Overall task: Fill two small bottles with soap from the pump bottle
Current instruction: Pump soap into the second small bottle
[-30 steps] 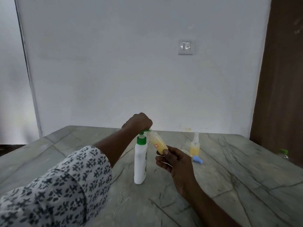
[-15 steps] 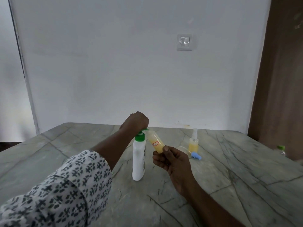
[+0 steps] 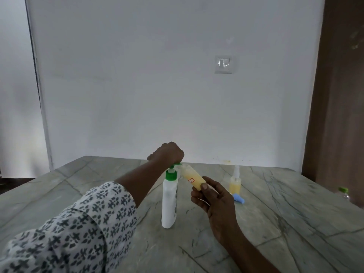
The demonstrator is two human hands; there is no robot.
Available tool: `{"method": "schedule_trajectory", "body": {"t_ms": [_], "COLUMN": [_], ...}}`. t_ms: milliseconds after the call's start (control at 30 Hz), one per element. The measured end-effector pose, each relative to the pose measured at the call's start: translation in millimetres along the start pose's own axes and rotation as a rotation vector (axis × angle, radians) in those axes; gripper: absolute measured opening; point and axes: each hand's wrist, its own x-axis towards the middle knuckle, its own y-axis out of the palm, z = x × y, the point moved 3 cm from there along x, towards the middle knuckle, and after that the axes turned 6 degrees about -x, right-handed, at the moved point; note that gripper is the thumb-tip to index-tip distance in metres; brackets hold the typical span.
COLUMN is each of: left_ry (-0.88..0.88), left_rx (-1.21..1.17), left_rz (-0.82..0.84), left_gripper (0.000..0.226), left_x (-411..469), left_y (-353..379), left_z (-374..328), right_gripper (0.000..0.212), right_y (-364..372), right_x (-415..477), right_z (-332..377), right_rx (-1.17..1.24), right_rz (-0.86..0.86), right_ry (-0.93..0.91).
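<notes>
The left hand (image 3: 167, 153) sits on top of the pump bottle (image 3: 169, 201), with its fingers curled down over the green pump. The white pump bottle stands upright on the table (image 3: 295, 223). The right hand (image 3: 214, 198) pinches a small bottle (image 3: 192, 178) near its bottom, between thumb and fingers. It tips the bottle so the mouth sits right under the green spout. This bottle looks mostly full of yellow soap. The other small bottle (image 3: 235, 185) stands farther right on the table, with yellow soap in it and a blue cap (image 3: 238, 199) lying just beside it. I think this is the filling step for the held bottle. The next push should be slow and gentle, with the mouth right under the spout, so no soap spills.
</notes>
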Motion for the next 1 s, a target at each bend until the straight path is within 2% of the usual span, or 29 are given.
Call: {"method": "schedule_trajectory", "body": {"t_ms": [267,567,667,767,867,1000], "left_ry": [-0.020,-0.025,-0.020,-0.007,0.000,-0.001], "left_rx": [-0.049,-0.033,-0.019,-0.036,-0.068,-0.079], "left_rz": [-0.045,-0.040,-0.004,0.017,0.021,0.034], "left_gripper": [0.005,0.013,0.007,0.014,0.031,0.035], "left_x": [-2,-2,1,-1,-3,-3], "left_y": [0,7,9,6,-4,-6], "left_z": [3,11,11,9,1,-2], "right_gripper": [0.024,0.024,0.025,0.026,0.025,0.023], "right_y": [0,-3,-3,-2,0,3], "right_x": [-1,-2,-2,-1,0,-1], "right_z": [4,3,3,2,1,0], "right_rx": [0.008,0.029,0.029,0.050,0.078,0.087], "right_rz": [-0.021,-0.028,-0.038,-0.027,-0.006,0.017], "right_ry": [-0.044,-0.060,-0.056,-0.039,-0.012,0.016]}}
